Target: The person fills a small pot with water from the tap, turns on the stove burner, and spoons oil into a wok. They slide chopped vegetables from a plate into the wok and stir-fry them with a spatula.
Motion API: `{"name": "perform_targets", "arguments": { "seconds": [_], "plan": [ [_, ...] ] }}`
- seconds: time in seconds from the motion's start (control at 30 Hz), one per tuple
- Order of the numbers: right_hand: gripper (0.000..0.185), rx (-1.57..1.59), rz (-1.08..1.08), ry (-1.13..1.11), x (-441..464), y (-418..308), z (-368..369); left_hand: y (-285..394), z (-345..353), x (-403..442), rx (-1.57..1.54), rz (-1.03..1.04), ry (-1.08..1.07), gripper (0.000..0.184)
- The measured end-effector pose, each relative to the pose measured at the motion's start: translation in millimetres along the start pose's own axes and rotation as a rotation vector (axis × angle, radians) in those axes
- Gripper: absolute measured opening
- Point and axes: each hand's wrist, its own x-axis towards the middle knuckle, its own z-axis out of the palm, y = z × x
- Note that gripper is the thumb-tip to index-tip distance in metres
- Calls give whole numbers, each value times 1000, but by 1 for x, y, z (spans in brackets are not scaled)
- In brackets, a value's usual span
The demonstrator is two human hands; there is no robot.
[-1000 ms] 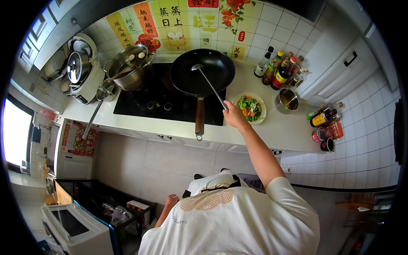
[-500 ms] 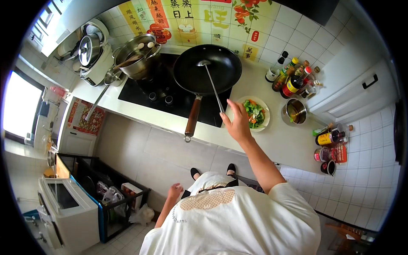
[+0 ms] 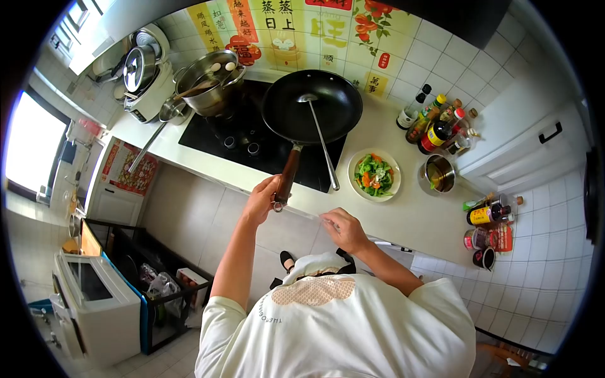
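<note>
Head view showed a steel pot at the rear left of the black cooktop, its rim above the surface. A left hand gripped the wooden handle of a wok at the cooktop's right side, a metal ladle resting across its rim. A right hand, fingers loosely curled, hovered just off the counter's front edge. Nearby, right of the cooktop, sat a plate of chopped vegetables, with bottles and a steel container farther right.
</note>
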Motion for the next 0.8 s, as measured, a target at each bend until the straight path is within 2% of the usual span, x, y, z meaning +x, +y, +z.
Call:
{"name": "perform_targets", "arguments": {
  "seconds": [0.1,0.17,0.2,0.33,0.67,0.8],
  "plan": [
    [13,-43,44,24,-11,7,-3,7,22,7,-4,-31,-69,49],
    [12,-61,82,41,-17,8,-6,6,28,9,6,-64,-70,41],
    [11,-69,118,46,-20,9,-7,4,27,12,45,-42,-52,31],
    [12,-140,82,66,-28,18,-6,-3,29,14,56,36,-66,26],
    [10,-154,107,44,-26,34,-6,-5,27,15,77,49,-107,26],
    [12,-179,115,65,-16,47,-18,3,25,6,-22,-22,-116,35]
  ]
}}
